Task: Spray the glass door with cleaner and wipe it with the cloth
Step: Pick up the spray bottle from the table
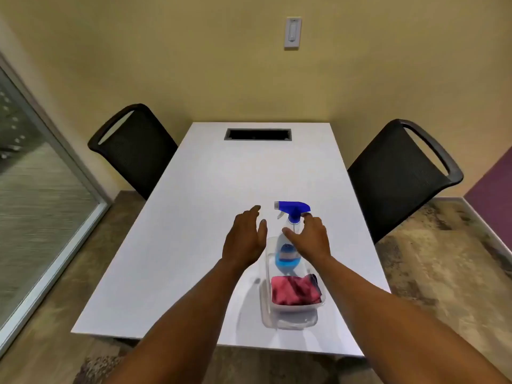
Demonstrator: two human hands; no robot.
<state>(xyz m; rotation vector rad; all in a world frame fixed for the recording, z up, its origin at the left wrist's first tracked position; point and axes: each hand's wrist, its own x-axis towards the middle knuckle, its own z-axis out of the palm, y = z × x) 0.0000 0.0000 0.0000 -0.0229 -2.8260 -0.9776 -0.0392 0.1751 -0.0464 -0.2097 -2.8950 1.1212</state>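
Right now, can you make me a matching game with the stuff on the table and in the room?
Column one:
1. spray bottle
2. cloth
3. chairs
4. glass door

Column two:
A. far left of the room
B. pink, bunched in the near end of the clear bin
C. black, one on each side of the table
D. blue trigger top, standing in the bin's far end

Pairs: 1-D, 2-B, 3-C, 4-A

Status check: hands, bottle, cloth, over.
Both hands open: right hand reaching spray bottle, left hand alongside. Cloth in clear bin. Nothing blocking.
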